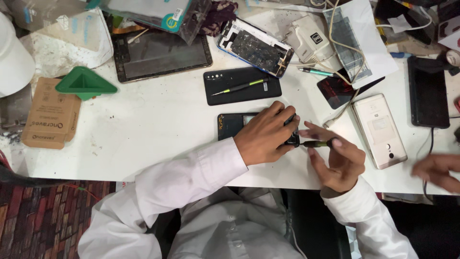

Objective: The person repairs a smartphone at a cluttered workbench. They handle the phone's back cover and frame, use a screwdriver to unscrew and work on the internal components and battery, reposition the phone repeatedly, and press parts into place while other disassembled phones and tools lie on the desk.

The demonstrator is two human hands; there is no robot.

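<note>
Left hand (265,136) laid flat and curled over the dark phone (233,125), fingers wrapped round its right end, pinning it to the white table (158,129). Right hand (339,160) closed in a fingertip pinch on a small screwdriver (316,143), green-and-black shaft lying nearly level, tip pointing left into the phone's right edge just beside the left fingertips. For a clean job here: keep downward pressure from the holding hand so the phone cannot skate, seat the tip squarely before any turn, roll the shaft between the fingertips rather than with the wrist, keep force light to avoid slipping. Phone itself: slim, black, lying flat near the table's front edge, only the left half showing, a small gold mark at its left end; whether the back cover is on or off cannot be told. Further out: black phone (242,85) with a second screwdriver (241,87) lying on it, gold phone (379,129) to the right, opened phone (255,47) beyond, tablet (160,55), green triangular tool (85,82), cardboard box (51,113). Another person's hand (438,170) at far right.
</note>
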